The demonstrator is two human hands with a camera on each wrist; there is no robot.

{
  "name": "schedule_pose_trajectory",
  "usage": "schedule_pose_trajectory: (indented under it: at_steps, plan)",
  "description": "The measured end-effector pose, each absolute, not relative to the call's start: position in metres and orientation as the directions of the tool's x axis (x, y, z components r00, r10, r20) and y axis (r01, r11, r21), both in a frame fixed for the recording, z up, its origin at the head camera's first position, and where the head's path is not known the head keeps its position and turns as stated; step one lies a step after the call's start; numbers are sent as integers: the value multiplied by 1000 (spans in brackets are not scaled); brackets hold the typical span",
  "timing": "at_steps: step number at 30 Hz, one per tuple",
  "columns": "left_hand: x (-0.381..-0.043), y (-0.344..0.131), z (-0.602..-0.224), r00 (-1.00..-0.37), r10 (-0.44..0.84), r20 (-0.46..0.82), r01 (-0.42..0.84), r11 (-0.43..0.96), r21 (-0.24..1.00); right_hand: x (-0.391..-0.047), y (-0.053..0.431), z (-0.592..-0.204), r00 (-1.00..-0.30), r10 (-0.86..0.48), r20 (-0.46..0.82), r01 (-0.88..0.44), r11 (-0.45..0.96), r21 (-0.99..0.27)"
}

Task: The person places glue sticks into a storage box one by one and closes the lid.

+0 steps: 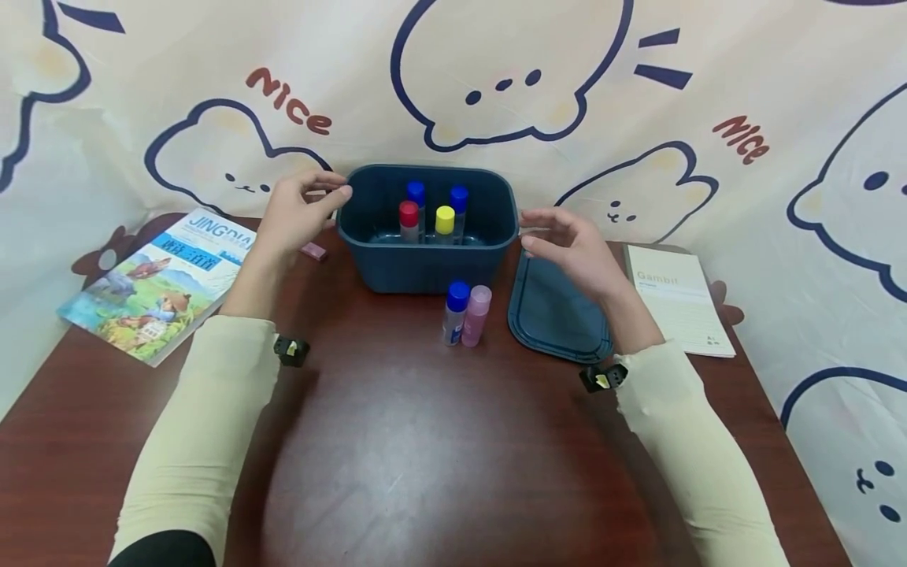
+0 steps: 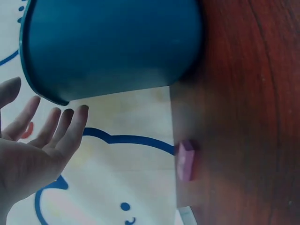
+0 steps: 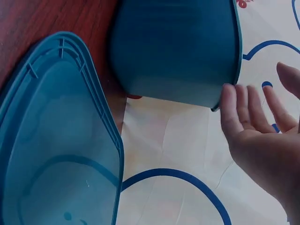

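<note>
A dark blue plastic bin [image 1: 432, 269] stands at the back of the table with several capped tubes in it, among them a red-capped tube [image 1: 409, 220] and a yellow-capped tube [image 1: 444, 224]. My left hand [image 1: 299, 211] is at the bin's left rim, its fingers loosely bent and holding nothing. On the opposite side, my right hand [image 1: 572, 250] is beside the right rim, fingertips at or very near it in the right wrist view. In front of the bin stand a blue-capped glue stick [image 1: 454, 315] and a pink tube [image 1: 476, 316], side by side.
A blue lid [image 1: 556, 315] lies right of the bin, under my right hand. Beyond it is a pale notebook [image 1: 676, 299]. At left lies a picture-covered book [image 1: 166, 283], with a small pink block [image 1: 313, 251] near the bin. A patterned cloth [image 1: 354, 79] hangs behind.
</note>
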State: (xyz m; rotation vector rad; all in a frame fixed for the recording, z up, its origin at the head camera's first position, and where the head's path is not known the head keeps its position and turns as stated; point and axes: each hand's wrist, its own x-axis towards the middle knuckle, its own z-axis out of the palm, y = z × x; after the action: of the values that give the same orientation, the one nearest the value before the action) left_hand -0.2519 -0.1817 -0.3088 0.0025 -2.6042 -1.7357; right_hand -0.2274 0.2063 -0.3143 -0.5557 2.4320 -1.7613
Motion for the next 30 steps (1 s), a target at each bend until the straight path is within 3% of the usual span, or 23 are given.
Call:
schedule_pose_trajectory:
  at_steps: [8, 20, 30]
  plan:
    - [-256, -186, -316, -997, 27, -77, -68, 264, 962, -215, 201, -317, -865, -474, 162, -249, 126, -960]
    - [-261, -193, -327, -990, 95, -109, -102, 72, 992, -208, 194, -332, -823, -560, 95, -275, 247, -929]
    - [-262, -192, -334, -989, 119, -90, -85, 50, 995, -207, 186, -344, -790, -612, 29, -217, 235, -948]
